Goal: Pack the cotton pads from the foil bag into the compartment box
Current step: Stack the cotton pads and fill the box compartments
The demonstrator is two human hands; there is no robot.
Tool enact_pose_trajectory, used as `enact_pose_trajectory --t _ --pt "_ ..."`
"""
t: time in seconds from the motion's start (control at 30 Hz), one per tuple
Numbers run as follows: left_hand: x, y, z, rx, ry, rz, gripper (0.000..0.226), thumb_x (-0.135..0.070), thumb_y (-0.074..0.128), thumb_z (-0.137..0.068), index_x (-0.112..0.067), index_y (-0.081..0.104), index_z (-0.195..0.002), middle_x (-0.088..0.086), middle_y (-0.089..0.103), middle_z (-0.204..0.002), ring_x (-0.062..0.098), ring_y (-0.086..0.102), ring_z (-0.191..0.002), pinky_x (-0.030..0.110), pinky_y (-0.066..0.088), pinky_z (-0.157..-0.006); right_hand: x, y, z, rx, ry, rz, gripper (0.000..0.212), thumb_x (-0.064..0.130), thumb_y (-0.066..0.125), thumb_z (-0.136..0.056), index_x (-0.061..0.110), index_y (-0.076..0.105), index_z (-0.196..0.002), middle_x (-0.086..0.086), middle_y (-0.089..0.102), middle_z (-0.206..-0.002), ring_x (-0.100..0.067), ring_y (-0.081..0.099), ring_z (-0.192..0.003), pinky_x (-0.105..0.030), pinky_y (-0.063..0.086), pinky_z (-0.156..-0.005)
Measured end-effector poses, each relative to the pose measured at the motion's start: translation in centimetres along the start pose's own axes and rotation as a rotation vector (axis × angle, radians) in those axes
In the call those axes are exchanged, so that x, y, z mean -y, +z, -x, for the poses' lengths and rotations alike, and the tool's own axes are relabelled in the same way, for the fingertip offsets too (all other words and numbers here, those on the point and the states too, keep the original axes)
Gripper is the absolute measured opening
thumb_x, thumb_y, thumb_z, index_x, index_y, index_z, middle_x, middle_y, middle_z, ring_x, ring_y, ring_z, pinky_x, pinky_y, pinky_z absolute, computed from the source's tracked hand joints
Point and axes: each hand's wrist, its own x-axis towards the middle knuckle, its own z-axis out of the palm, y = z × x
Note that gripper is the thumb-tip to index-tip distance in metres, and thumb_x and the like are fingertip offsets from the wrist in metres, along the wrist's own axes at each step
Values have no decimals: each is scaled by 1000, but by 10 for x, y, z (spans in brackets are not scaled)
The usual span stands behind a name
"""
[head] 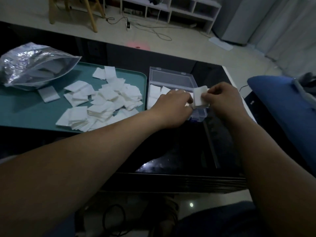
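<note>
A clear plastic compartment box (171, 77) stands open on the dark table, with white cotton pads in its left part. Over the box's near right corner, my right hand (222, 100) pinches a small stack of cotton pads (200, 97). My left hand (172, 108) is beside it with curled fingers touching the same stack from the left; it hides much of the box's inside. A heap of loose pads (102, 101) lies on the teal tray (34, 113). The silver foil bag (32, 65) lies open at the tray's far left with pads inside.
A blue cushion (280, 103) lies at the right beside the table. The glossy black table (171, 151) reaches toward me. Beyond it are a pale floor with cables (153, 29), a white shelf unit (171, 9) and wooden chair legs (90, 14).
</note>
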Motion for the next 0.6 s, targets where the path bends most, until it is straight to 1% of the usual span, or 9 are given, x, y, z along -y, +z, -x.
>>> enact_pose_trajectory --t 0.03,0.1,0.2,0.33,0.47,0.6 --pt "-1 4 1 37 19 -92 39 -33 49 -94 -24 62 -129 7 59 -135 30 51 -126 46 40 -104 -6 1 -1 8 13 22 13 19 74 -92 17 66 -103 0 67 -101 -12 64 -91 -30 53 -76" --pt "0 13 0 84 34 -195 36 -33 49 -94 -26 60 -128 7 61 -133 31 54 -123 44 39 -101 -14 4 -5 -2 20 52 11 19 75 -91 19 67 -97 0 68 -97 -15 66 -88 -37 57 -78" --pt "4 18 3 104 57 -261 31 -32 50 -93 -22 59 -122 8 60 -127 33 54 -119 44 37 -100 -21 12 -7 6 13 120 9 21 76 -90 21 67 -91 3 68 -92 -15 67 -88 -36 56 -79" --pt "6 18 3 100 58 -268 29 -31 51 -93 -21 58 -119 8 60 -124 33 54 -116 43 37 -98 -28 20 -8 -25 2 232 8 25 73 -88 25 65 -85 7 67 -88 -16 65 -85 -41 57 -80" --pt "8 21 2 80 61 -266 28 -31 51 -92 -19 57 -118 8 60 -122 32 54 -115 42 36 -96 -28 23 -8 -46 3 230 7 26 72 -89 25 65 -87 7 67 -90 -17 65 -87 -37 53 -76" --pt "10 22 2 81 48 -251 32 -32 51 -93 -20 55 -122 8 59 -123 31 53 -116 43 35 -97 -23 27 -4 8 -10 315 7 27 70 -86 26 64 -84 7 66 -87 -18 66 -84 -46 59 -81"
